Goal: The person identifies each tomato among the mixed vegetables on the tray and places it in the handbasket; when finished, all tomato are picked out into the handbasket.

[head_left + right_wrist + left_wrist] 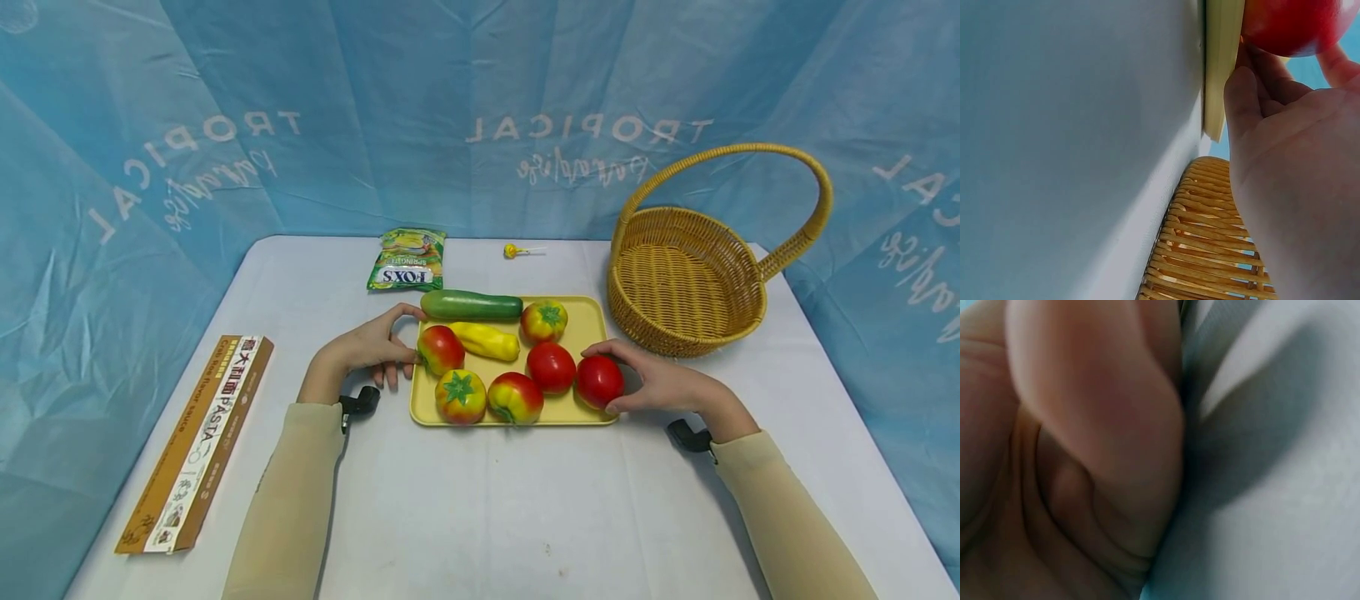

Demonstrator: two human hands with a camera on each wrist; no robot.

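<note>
One red tomato (599, 382) pinched in R hand (662, 382), L hand (366, 344) fingers spread @ tray's (585, 323) L edge.

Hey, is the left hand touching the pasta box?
Apart. The head view shows a strip of white tabletop between the left hand and the pasta box.

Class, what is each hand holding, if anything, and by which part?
The right hand grips a red fruit by its sides. Whether the left hand holds the left edge of the tray cannot be told.
</note>
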